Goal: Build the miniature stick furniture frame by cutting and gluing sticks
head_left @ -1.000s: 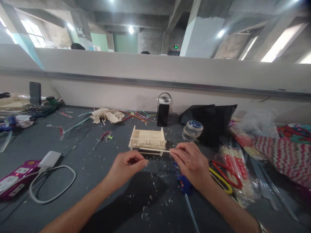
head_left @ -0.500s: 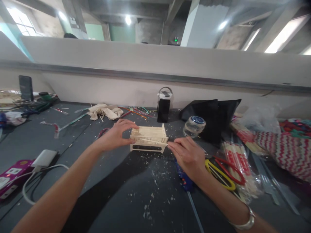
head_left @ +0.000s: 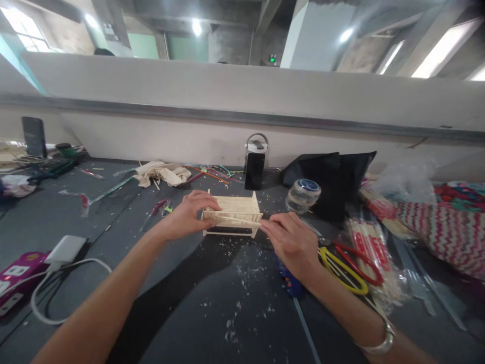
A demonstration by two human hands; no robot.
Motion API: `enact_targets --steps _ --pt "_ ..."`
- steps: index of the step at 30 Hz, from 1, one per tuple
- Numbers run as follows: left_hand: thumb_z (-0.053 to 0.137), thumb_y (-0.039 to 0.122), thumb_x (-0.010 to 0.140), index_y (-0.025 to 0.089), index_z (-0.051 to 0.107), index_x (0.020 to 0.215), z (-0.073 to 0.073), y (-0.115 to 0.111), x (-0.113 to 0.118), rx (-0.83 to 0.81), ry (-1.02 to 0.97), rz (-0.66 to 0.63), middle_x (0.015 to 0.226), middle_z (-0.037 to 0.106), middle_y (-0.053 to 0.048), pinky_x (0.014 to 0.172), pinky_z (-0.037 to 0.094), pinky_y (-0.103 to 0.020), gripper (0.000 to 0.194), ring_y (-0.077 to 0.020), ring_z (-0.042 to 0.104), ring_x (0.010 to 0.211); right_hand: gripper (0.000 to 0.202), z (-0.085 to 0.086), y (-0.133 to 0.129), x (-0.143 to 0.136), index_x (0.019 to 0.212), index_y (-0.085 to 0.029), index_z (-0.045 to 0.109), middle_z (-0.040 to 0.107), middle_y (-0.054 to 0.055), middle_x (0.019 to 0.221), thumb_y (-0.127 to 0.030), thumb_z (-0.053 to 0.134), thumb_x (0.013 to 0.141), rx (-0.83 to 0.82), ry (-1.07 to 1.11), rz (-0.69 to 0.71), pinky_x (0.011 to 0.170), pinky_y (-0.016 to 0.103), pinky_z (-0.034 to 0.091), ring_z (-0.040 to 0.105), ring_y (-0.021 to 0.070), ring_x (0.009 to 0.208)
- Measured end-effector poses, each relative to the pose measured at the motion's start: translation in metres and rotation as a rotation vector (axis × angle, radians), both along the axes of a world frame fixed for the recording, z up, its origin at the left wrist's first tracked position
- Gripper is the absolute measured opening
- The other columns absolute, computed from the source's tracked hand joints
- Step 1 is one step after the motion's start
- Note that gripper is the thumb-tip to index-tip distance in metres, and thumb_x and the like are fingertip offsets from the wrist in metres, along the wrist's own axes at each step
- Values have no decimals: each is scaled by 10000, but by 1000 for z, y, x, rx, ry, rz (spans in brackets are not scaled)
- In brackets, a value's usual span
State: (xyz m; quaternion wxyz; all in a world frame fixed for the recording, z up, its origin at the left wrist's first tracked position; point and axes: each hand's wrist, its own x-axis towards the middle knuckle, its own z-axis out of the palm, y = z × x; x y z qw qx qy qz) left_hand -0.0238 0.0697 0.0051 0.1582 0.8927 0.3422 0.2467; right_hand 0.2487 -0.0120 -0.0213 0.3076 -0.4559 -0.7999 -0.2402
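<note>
A small model made of pale wooden sticks (head_left: 237, 205), shaped like a miniature bench or bed, stands upright on the dark table. My left hand (head_left: 185, 217) is closed on its left end, thumb at the front and fingers over the top. My right hand (head_left: 291, 240) pinches the right end of a thin wooden stick (head_left: 242, 221), which lies slantwise across the model's front. The stick's left end is near my left thumb; whether it touches the model all along I cannot tell. Beneath my right hand is a blue glue gun (head_left: 290, 280), partly hidden.
Scissors with red and yellow handles (head_left: 359, 285) and bagged wooden sticks (head_left: 373, 247) lie right. Behind stand a clear jar (head_left: 303, 196), a phone (head_left: 254, 172) and a black bag (head_left: 333, 184). A purple power strip (head_left: 18, 275) with a white charger (head_left: 66, 250) sits left.
The view has shifted slightly. My left fingers have closed in further over the model's left end, and the stick has moved slightly in my right hand's pinch.
</note>
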Motion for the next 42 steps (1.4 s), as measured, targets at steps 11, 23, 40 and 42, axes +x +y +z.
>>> enact_targets --steps 11,23,40,42 --pt "647 306 823 221 675 975 -8 4 0 10 -61 0 1077 674 -73 979 377 -482 177 -251 532 1120 163 1 0 -3 917 -185 688 634 38 809 -65 619 832 21 -8 0 665 292 442 530 184 751" --pt "676 296 800 231 670 913 -9 -1 8 42 -76 30 1051 688 -40 989 351 -459 131 -239 532 1104 159 1 1 -5 913 -187 688 635 37 805 -70 610 839 26 -12 -1 664 285 425 521 179 748" --pt "651 268 786 207 694 789 -10 -3 27 40 -148 39 929 712 -49 936 403 -404 75 -219 601 969 152 0 1 -3 929 -187 691 637 39 805 -95 588 864 29 -26 -4 651 292 403 497 187 750" --pt "651 265 781 203 695 773 -9 -3 28 37 -163 28 910 716 -50 919 417 -386 76 -210 611 936 161 0 1 -3 939 -187 691 638 38 806 -97 577 870 29 -28 -5 649 293 404 495 186 748"
